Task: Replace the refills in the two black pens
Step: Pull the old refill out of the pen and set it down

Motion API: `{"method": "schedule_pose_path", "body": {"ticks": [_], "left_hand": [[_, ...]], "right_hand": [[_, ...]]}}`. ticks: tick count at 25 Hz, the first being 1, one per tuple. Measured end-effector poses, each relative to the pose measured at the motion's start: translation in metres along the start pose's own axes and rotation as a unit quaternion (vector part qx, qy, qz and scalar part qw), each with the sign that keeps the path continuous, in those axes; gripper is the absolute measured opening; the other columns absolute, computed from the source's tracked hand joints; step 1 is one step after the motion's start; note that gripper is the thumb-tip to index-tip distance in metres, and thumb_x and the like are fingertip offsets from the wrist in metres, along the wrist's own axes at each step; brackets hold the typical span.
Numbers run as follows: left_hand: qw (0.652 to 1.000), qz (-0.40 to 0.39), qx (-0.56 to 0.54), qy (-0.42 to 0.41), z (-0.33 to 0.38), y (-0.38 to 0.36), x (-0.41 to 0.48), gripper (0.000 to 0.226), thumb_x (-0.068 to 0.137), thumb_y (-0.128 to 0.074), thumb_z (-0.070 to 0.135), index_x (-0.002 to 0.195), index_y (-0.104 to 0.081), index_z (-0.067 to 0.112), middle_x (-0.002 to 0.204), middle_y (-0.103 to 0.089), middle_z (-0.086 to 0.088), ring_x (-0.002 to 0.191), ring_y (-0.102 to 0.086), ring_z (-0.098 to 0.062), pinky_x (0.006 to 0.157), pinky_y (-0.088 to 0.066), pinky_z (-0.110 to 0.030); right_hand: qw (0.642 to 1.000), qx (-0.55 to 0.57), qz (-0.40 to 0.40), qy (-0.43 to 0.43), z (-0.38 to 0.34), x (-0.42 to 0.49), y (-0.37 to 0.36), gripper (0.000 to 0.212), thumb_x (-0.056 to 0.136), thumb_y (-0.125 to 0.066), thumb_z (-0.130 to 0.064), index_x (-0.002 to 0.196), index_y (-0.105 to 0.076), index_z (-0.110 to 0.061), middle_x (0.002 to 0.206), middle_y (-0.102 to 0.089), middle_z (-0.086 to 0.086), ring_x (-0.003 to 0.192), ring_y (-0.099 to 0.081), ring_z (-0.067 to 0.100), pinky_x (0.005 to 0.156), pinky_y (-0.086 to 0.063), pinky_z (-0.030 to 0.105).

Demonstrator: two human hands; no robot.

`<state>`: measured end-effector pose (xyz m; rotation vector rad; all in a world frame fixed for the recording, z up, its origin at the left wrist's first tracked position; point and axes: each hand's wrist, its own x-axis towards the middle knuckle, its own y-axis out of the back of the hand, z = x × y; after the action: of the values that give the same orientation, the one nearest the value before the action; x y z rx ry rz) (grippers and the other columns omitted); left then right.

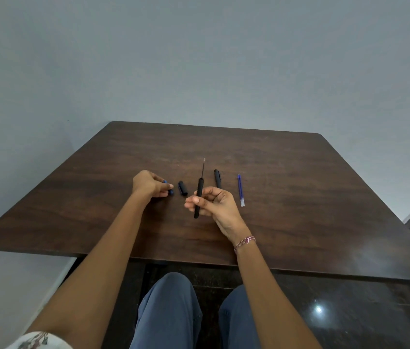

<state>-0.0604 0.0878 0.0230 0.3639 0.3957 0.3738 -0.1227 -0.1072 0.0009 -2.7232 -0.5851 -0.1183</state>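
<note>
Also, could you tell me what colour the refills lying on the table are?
The refills are blue with a pale near end; the head view shows this.

Setting, as you see it: a dark brown wood-grain table (299,187) with rounded far corners, its far edge against a plain grey-blue wall (199,59). The wall also runs down your left side, with a pale strip (55,280) along its base. Below the table's near edge there is a dark, glossy speckled floor (362,306), with one bright spot of reflected light (318,309) to your right. Your knees, in blue-grey trousers (168,313), sit under the near edge. A patch of white patterned fabric (39,341) shows at the lower left corner; what it belongs to cannot be told.
</note>
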Motion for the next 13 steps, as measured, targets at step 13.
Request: {"method": "schedule_pose_path", "body": {"ticks": [13], "left_hand": [[0.973, 0.092, -0.134, -0.164, -0.004, 0.001, -0.029, 0.025, 0.083, -0.070, 0.017, 0.106, -0.067, 0.008, 0.096, -0.070, -0.009, 0.073, -0.065, -0.010, 0.059, -0.053, -0.019]], "right_hand": [[0.992, -0.091, 0.083, 0.036, 0.003, -0.001, -0.003, 0.009, 0.079, -0.072, -0.009, 0.084, -0.072, -0.017, 0.075, -0.074, 0.003, 0.071, -0.070, 0.014, 0.064, -0.057, 0.025]]}}
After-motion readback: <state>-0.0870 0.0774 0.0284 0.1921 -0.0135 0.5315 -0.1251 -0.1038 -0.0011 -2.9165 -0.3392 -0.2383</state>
